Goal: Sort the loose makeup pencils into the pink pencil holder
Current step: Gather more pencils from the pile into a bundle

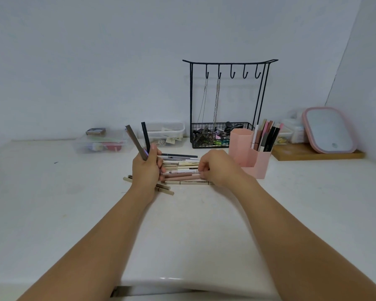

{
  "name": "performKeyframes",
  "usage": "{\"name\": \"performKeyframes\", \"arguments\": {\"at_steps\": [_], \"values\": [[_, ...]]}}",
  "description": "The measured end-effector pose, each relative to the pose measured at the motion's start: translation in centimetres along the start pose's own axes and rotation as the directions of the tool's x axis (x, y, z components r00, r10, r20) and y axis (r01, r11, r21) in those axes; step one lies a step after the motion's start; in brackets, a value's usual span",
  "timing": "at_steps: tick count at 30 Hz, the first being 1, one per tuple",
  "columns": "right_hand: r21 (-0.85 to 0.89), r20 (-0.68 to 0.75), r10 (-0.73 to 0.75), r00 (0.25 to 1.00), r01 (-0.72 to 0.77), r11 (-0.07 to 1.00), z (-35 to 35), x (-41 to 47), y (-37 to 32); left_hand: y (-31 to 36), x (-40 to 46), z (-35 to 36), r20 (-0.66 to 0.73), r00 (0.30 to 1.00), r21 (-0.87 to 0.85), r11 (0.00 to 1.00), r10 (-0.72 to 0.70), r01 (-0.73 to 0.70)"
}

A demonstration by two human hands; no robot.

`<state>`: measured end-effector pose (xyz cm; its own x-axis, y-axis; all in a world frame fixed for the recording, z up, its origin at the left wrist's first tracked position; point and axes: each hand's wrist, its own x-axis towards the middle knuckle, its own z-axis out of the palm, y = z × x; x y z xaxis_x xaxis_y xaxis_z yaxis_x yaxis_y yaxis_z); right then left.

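A pile of loose makeup pencils (180,168) lies on the white table between my hands. My left hand (146,168) is shut on two pencils that stick upward, a brown one (134,140) and a black one (145,135); a few more lie under it. My right hand (215,168) rests on the pile's right end, its fingertips pinched on a pinkish pencil (182,176). The pink pencil holder (251,156) stands just right of my right hand, with several pencils upright in its low front compartment.
A black wire jewellery stand (226,101) with a basket stands behind the holder. Two clear plastic boxes (102,143) sit at the back left and centre. A pink-framed mirror (328,131) leans on a wooden board at the back right.
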<state>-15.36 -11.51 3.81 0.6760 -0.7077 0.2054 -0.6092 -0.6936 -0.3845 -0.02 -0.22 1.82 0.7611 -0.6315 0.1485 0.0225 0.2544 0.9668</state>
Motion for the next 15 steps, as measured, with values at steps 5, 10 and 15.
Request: {"name": "performKeyframes", "arguments": {"at_steps": [5, 10, 15], "values": [[-0.110, 0.019, -0.004, 1.000, 0.006, 0.994, 0.9, 0.1, 0.4, 0.0, 0.1, 0.0, -0.027, 0.999, -0.031, 0.999, -0.023, 0.022], [-0.010, 0.051, -0.037, 0.998, 0.038, 0.999, -0.4, 0.3, 0.4, 0.1, 0.2, 0.0, -0.063, 0.997, -0.034, 0.999, -0.042, 0.040], [0.358, -0.101, 0.029, 0.994, 0.009, 0.934, -2.7, -0.7, -0.2, 0.4, 0.0, 0.1, -0.054, 0.994, -0.067, 0.994, -0.092, 0.089]]}}
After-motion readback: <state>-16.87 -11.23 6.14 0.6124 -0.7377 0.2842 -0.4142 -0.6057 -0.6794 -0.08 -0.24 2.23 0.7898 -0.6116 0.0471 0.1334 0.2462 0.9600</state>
